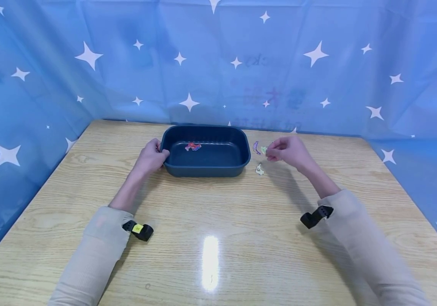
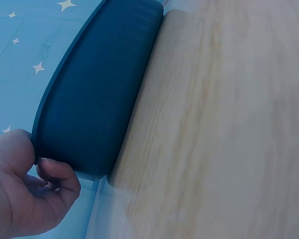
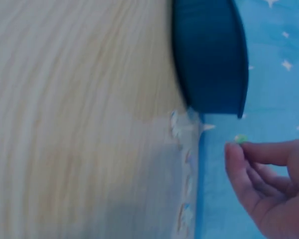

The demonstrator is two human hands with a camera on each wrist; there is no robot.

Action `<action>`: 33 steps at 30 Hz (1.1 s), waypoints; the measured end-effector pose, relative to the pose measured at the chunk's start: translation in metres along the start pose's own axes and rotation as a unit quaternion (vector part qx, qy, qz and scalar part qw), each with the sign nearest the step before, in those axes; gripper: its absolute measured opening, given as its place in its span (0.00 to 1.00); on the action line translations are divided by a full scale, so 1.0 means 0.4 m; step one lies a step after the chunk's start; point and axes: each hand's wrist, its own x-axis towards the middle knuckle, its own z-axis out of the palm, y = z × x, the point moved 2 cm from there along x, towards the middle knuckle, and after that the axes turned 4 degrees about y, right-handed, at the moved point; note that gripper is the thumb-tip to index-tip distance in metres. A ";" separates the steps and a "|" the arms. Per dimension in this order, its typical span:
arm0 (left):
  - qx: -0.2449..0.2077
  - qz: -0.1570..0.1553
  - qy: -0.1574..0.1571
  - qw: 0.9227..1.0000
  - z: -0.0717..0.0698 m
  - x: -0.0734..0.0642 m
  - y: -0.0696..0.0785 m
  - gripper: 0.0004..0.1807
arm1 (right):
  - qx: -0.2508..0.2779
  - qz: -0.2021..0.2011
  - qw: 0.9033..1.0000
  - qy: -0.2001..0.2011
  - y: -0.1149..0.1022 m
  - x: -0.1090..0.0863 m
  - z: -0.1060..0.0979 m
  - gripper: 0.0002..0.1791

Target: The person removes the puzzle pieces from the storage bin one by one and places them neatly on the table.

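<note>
My left hand (image 1: 152, 156) grips the left rim of a dark blue rectangular basin (image 1: 204, 171); in the left wrist view its thumb and curled fingers (image 2: 65, 174) pinch that rim. Several small red, blue and purplish flat cutouts, like stickers (image 1: 193, 146), lie inside, toward the left. To the right of the basin, my right hand (image 1: 288, 151) pinches a small green sticker-like cutout (image 3: 240, 139) between thumb and forefinger, off the table. Near it on the table are a purple cutout (image 1: 256, 147) and a pale one (image 1: 259, 169). Their exact figures are too small to make out.
The light wooden table (image 1: 172, 238) reaches back to a blue curtain (image 1: 218, 63) with white stars. More small cutouts (image 3: 186, 214) lie in a row near the table's far edge, partly behind the right hand in the head view.
</note>
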 end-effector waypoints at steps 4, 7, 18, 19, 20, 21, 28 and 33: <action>-0.002 -0.001 0.001 1.000 -0.001 0.001 -0.002 0.05 | -0.044 0.025 0.998 -0.031 0.031 -0.013 -0.014 0.13; 0.000 0.000 0.002 1.000 -0.002 0.002 -0.002 0.05 | -0.093 0.034 0.994 -0.046 0.052 -0.022 -0.021 0.13; 0.005 -0.003 -0.001 1.000 -0.004 0.001 -0.001 0.05 | -0.082 0.061 0.990 -0.095 0.084 -0.034 -0.015 0.13; 0.007 -0.004 -0.001 1.000 -0.004 0.000 -0.001 0.05 | -0.080 0.060 0.990 -0.099 0.084 -0.034 -0.015 0.14; 0.009 -0.004 -0.001 1.000 -0.005 0.000 0.000 0.05 | -0.080 0.060 0.990 -0.101 0.084 -0.034 -0.015 0.14; 0.011 -0.005 -0.002 1.000 -0.005 -0.001 0.001 0.05 | -0.080 0.059 0.990 -0.104 0.083 -0.035 -0.016 0.14; 0.019 -0.005 -0.002 1.000 -0.006 -0.001 0.005 0.05 | -0.096 0.036 0.990 -0.092 0.076 -0.037 -0.022 0.15; 0.015 -0.003 -0.001 1.000 -0.003 0.000 0.002 0.04 | -0.101 -0.006 0.994 -0.047 0.059 -0.026 -0.031 0.15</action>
